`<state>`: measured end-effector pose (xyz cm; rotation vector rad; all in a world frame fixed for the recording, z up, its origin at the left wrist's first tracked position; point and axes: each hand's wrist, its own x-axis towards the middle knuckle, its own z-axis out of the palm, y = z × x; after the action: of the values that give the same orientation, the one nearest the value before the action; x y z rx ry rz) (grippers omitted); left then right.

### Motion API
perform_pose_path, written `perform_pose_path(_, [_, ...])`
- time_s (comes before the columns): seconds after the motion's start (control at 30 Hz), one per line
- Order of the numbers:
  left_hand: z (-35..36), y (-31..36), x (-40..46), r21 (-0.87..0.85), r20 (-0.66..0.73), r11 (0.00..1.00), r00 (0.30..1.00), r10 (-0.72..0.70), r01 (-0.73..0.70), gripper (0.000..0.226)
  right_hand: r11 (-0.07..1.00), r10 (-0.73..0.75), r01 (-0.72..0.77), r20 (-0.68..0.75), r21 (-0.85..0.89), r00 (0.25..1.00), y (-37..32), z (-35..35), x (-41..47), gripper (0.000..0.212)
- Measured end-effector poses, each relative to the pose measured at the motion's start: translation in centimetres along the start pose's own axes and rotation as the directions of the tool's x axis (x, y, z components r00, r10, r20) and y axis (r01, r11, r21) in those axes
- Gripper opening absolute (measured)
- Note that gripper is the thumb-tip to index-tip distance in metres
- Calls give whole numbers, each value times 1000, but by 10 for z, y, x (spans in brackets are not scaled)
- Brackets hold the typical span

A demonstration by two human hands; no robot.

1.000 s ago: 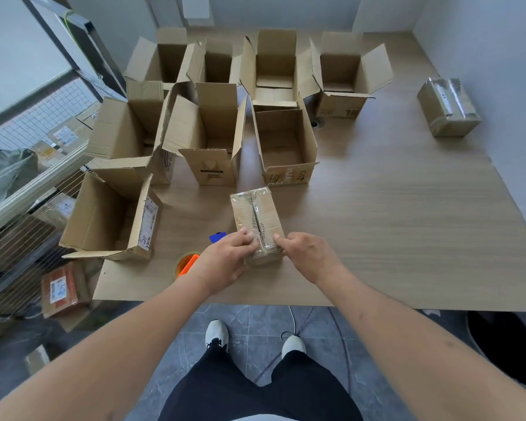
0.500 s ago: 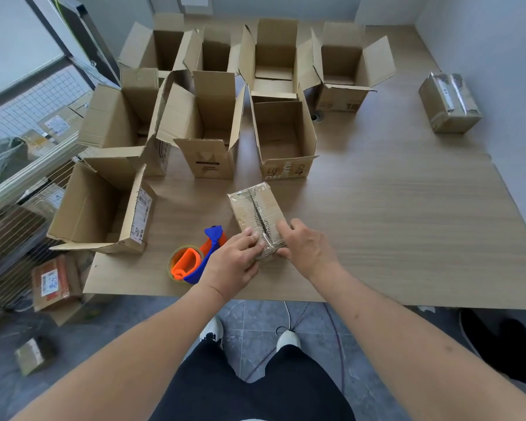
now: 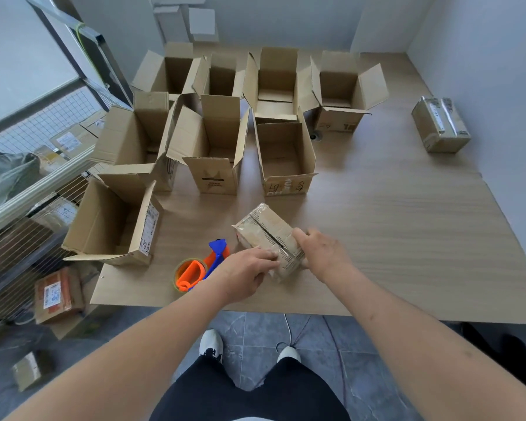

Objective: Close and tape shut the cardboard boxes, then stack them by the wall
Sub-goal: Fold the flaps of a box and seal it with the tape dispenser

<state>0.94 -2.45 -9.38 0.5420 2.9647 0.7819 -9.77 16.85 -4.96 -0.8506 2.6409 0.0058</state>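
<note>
A small taped-shut cardboard box (image 3: 263, 230) lies near the front of the wooden table (image 3: 392, 226), turned at an angle. My right hand (image 3: 321, 249) grips its near right end. My left hand (image 3: 245, 271) holds its near left side, fingers against the taped face. An orange and blue tape dispenser (image 3: 199, 268) lies just left of my left hand. Another taped box (image 3: 441, 124) sits by the right wall. Several open boxes (image 3: 213, 147) stand at the back and left of the table.
A wire rack (image 3: 28, 183) with parcels runs along the left. Small parcels (image 3: 58, 294) lie on the floor beside it. The nearest open box (image 3: 116, 220) lies on its side at the table's left edge. My feet show below the table's front edge.
The small taped box has turned and shifted a little to the right between my hands. The tape dispenser has come into full view as the view shifted.
</note>
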Motion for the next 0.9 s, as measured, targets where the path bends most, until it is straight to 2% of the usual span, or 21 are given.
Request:
perform_pose_path(0.1, [-10, -4, 3, -90, 136, 979, 976, -168, 181, 54, 996, 14, -9, 57, -87, 998, -2, -8, -2, 88])
perform_pose_path(0.2, [-15, -7, 6, -130, 126, 962, 966, -224, 240, 57, 993, 25, -25, 3, -119, 1000, -14, -4, -6, 104])
perform_pose_path(0.27, [-14, -10, 8, -141, 78, 953, 963, -259, 268, 57, 993, 32, -36, -37, -112, 999, -22, 5, -6, 102])
perform_pose_path(0.37, [-16, -17, 15, -73, 38, 950, 952, -303, 305, 54, 994, 24, -34, -98, -107, 995, -27, 15, -8, 88])
perform_pose_path(0.47, [-21, -23, 21, 48, 91, 941, 937, -339, 335, 54, 987, -1, -12, -80, -162, 997, -18, 15, -11, 92])
perform_pose_path(0.57, [-26, -27, 24, 157, 161, 944, 935, -315, 291, 61, 980, -2, -2, -19, -200, 1000, -4, 6, -12, 85])
perform_pose_path(0.63, [-27, -27, 25, 157, 223, 962, 941, -253, 221, 59, 977, -2, 1, -3, -215, 1000, 1, 2, -11, 78])
perform_pose_path(0.7, [-24, -26, 24, 141, 291, 976, 936, -198, 163, 58, 983, 18, -17, 8, -185, 1000, 3, -2, -7, 81])
perform_pose_path(0.9, [-17, -23, 6, 276, 219, 946, 948, -232, 168, 72, 998, -6, 4, -27, -63, 1000, 0, 0, 7, 80])
